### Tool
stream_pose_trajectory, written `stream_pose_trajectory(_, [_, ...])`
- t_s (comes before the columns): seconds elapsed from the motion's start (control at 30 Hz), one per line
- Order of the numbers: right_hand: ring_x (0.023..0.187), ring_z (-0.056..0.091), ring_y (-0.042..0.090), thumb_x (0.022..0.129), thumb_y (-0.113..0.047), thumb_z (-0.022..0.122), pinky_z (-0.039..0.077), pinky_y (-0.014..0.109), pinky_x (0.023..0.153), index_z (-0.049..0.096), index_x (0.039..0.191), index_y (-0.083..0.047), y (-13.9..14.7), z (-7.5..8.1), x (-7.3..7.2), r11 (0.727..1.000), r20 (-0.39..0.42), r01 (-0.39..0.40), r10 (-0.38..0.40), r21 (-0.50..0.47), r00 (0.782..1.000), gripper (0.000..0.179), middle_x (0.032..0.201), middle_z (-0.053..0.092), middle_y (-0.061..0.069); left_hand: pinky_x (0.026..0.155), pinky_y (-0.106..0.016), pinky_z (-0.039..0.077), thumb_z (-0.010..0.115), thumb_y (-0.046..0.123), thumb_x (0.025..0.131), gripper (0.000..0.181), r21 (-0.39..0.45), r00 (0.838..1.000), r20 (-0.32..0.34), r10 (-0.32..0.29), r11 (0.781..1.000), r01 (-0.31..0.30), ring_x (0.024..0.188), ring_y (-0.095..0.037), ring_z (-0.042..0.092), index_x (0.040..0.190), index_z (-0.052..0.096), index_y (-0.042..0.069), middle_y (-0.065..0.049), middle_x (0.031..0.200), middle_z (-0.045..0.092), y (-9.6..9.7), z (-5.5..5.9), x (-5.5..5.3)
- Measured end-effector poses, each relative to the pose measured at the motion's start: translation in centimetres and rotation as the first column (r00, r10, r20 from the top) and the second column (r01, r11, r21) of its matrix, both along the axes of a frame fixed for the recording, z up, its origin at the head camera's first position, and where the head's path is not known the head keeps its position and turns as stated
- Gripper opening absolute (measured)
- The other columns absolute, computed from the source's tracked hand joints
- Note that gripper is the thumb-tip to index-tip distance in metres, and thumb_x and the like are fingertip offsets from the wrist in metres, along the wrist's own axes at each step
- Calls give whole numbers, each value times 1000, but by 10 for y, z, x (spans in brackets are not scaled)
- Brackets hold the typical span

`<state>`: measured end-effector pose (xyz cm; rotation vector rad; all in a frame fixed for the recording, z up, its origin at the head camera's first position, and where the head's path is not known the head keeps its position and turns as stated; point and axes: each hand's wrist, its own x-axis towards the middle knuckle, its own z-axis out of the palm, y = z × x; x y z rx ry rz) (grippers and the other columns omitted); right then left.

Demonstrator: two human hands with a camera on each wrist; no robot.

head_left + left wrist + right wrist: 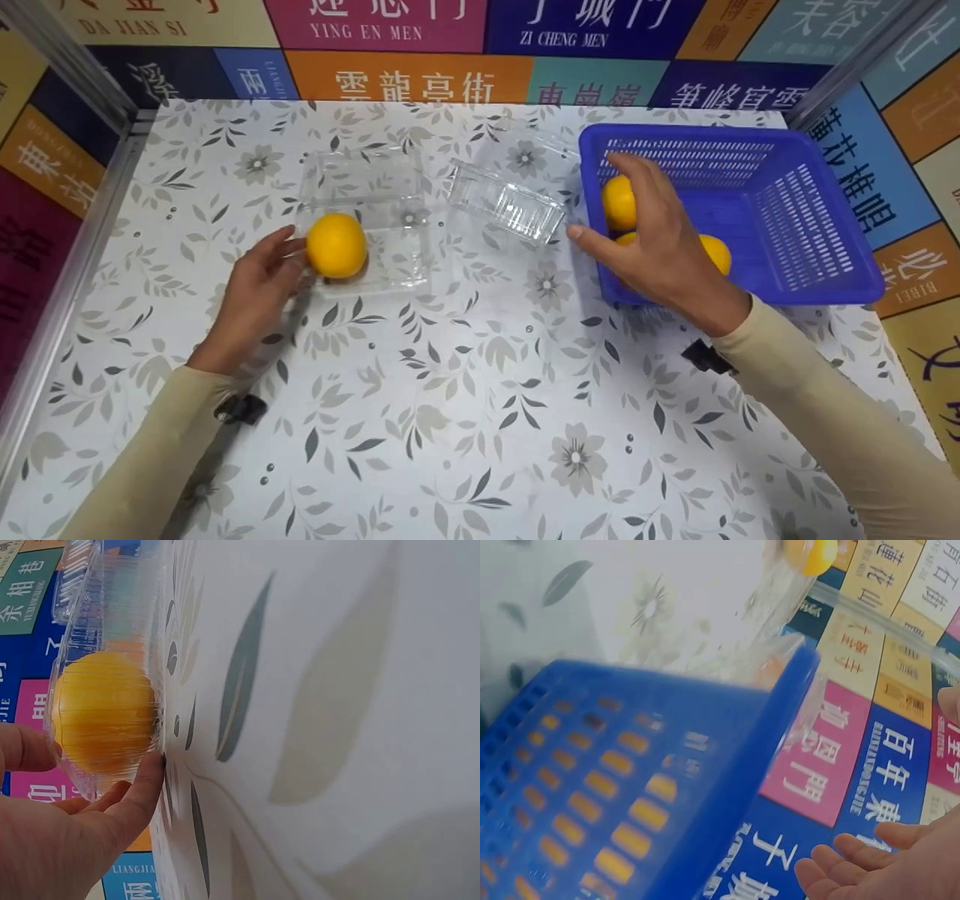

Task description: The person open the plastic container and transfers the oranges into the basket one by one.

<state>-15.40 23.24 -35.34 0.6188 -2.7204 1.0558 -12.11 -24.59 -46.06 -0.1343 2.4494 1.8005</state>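
Observation:
At the left of the table a clear plastic clamshell box (394,262) lies unfolded, one orange (336,246) sitting in its near-left corner. My left hand (255,296) is at the left side of this box, fingertips right at its wall beside the orange, low over the table in the left wrist view. Over the left part of a blue-purple plastic basket (817,292) is my right hand (664,247), thumb and fingers spread apart with nothing between them. Oranges (619,204) show in the basket around that hand, which partly hides them.
A second clear plastic box (510,206) lies unfolded between the first box and the basket. The floral-patterned tabletop (450,450) ends at printed panels (412,82) at the back and both sides, with metal posts (862,64) in the rear corners.

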Motion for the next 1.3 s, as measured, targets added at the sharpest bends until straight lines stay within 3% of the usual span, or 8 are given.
stream_pose_trajectory(0.13, [154,41,37,97,-40,84,29,56,132,43,164,0,-14,-1,1,999,-19,-33,34,42,999,88,166,44,20,97,-17,57,50,16,116,62,32,1000,1,2,999,-2,133,-21,60,173,29,3,-20,165,52,1,1,0])
stream_pose_trajectory(0.3, [151,44,34,96,-44,85,30,52,132,43,162,3,-32,-4,2,994,-62,-87,91,59,994,91,162,48,20,100,-18,57,49,15,116,62,46,1000,11,0,999,0,132,-20,61,173,28,3,-20,166,50,1,2,0])
stream_pose_trajectory(0.6, [153,44,31,98,-48,81,30,51,132,43,164,0,-66,-6,5,985,-56,-145,150,89,987,91,166,46,17,101,-21,57,49,16,116,62,35,1000,19,4,999,-4,129,-20,63,173,28,4,-19,166,51,1,3,0])
stream_pose_trajectory(1.03, [166,26,32,96,-58,80,22,57,135,38,171,-11,-116,-17,9,964,91,-237,227,119,970,98,181,26,14,106,-22,55,47,15,116,62,29,999,31,7,1000,-8,138,-29,60,174,27,5,-19,167,49,1,0,-2])
stream_pose_trajectory(1.3, [165,29,34,99,-61,75,24,58,134,38,172,-14,-149,-40,2,953,191,-270,241,140,952,95,179,30,14,109,-26,55,50,20,117,63,24,1000,28,6,1000,-7,138,-29,61,174,28,6,-17,167,51,2,2,0])
